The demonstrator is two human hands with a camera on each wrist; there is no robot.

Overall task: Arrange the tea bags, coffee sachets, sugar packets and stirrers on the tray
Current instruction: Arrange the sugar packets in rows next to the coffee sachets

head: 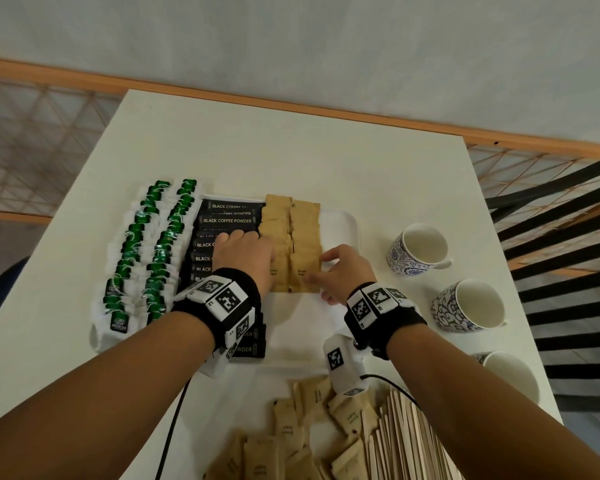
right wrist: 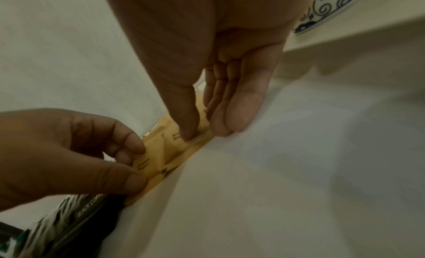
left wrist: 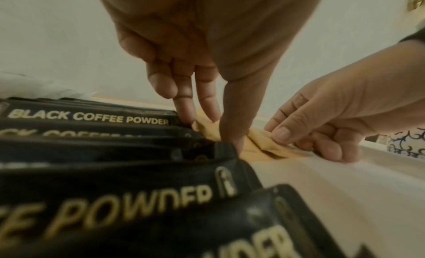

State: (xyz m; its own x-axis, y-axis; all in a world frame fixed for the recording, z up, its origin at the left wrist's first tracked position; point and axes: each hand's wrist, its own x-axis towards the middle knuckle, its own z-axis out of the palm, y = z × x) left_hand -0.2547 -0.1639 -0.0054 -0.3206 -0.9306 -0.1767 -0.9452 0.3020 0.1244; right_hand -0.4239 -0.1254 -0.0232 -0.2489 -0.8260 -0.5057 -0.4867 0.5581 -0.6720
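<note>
The white tray (head: 343,223) sits on the white table (head: 291,157). Two columns of green-tagged tea bags (head: 146,251) fill its left side. Beside them lies a column of black coffee sachets (head: 227,220), printed "BLACK COFFEE POWDER". To the right of the sachets are two columns of brown sugar packets (head: 293,230). The right-hand strip of the tray floor is bare.

The left hand (head: 245,256) rests at the seam between the coffee sachets and the sugar packets. In the left wrist view, its fingers (left wrist: 184,105) are straight, close together and pointing down. They press at the inner edge of the left sugar column. The thumb touches the nearest packet; the right wrist view shows thumb and fingertip meeting on that packet's edge.

The right hand (head: 345,271) is at the outer edge of the right sugar column. Its fingers (right wrist: 236,105) are straight and held together, tips on the tray floor just beside the packets. The thumb presses flat on top of the nearest packet (right wrist: 177,143).

Obstructions: the left wrist and its marker band cover the near coffee sachets. The right hand hides the near right corner of the sugar rows.

Surrounding items: a loose pile of sugar packets (head: 291,441) lies at the near table edge. Wooden stirrers (head: 409,441) lie just right of that pile. Three blue-patterned cups (head: 420,249) stand right of the tray, well apart from both hands. A black chair (head: 561,244) stands beyond the table's right edge.
</note>
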